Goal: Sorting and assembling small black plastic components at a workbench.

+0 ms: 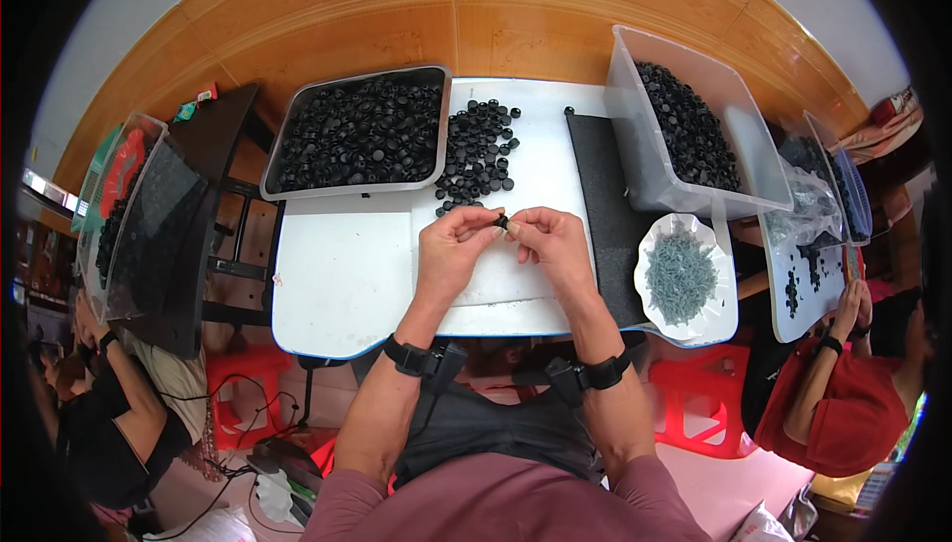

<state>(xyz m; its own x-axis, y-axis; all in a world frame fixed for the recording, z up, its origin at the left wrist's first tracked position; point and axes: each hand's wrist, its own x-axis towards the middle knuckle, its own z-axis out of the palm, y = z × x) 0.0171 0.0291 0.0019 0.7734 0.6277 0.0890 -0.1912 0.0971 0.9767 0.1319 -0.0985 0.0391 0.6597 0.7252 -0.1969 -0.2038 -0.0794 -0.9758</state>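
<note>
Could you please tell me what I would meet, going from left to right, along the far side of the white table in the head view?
Shallow tray, loose black pieces, dark mat, deep translucent bin.

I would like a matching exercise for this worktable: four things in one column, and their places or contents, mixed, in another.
Column one
1. Ruffled white bowl
2. Shallow tray
3. Deep translucent bin
4. Small black piece

Column two
A. Between the person's fingers
B. At the far right corner of the white table
C. Filled with thin grey-green pieces
D. Left of the loose black pieces

Pairs: 1-C, 2-D, 3-B, 4-A
</note>
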